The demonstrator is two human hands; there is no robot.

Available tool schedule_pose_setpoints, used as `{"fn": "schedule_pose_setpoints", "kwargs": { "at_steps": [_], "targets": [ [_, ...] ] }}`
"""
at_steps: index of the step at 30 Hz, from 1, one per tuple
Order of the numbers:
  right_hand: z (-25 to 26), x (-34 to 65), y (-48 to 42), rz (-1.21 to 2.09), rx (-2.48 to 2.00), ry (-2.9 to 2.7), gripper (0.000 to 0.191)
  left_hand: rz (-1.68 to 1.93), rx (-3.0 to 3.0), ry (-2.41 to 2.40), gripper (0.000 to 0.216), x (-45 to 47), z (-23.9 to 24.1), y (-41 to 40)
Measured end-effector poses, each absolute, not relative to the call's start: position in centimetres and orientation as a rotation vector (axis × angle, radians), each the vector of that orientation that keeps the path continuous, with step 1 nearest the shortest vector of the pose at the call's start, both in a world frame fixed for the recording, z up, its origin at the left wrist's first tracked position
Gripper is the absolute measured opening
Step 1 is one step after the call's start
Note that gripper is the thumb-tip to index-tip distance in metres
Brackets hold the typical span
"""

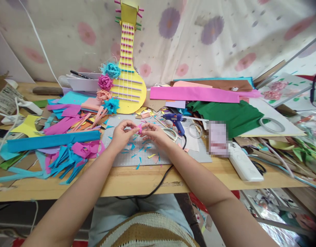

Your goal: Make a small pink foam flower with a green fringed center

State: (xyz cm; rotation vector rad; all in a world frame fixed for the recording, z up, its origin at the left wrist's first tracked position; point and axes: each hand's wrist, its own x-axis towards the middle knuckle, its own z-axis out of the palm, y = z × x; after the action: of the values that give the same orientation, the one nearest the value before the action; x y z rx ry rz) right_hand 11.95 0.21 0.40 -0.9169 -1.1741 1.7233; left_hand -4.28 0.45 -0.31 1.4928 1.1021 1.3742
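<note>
Between the fingertips of both hands is a small piece of pink crepe paper, partly covered by the fingers. My left hand pinches it from the left, and my right hand holds its other side. Both hands are just above a grey cutting mat strewn with blue paper scraps. Close beyond my right hand lies a blue hot glue gun. Behind the hands, a yellow paper lute leans upright, with blue, magenta and peach paper flowers along its left edge.
Crepe strips and a rolled blue sheet crowd the left side. Tape rolls, green crepe paper and a long pink roll are at right. A white power bank lies near the front edge. A black cord hangs over the edge.
</note>
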Motion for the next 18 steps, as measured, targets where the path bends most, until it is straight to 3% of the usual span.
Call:
{"fn": "schedule_pose_setpoints", "kwargs": {
  "at_steps": [18],
  "targets": [
    [0.46, 12.25, 0.17, 1.633, -0.935, -1.200, 0.030, 1.300, 1.672, 1.092, 0.021, -4.32, -0.01, 0.32]
  ]
}}
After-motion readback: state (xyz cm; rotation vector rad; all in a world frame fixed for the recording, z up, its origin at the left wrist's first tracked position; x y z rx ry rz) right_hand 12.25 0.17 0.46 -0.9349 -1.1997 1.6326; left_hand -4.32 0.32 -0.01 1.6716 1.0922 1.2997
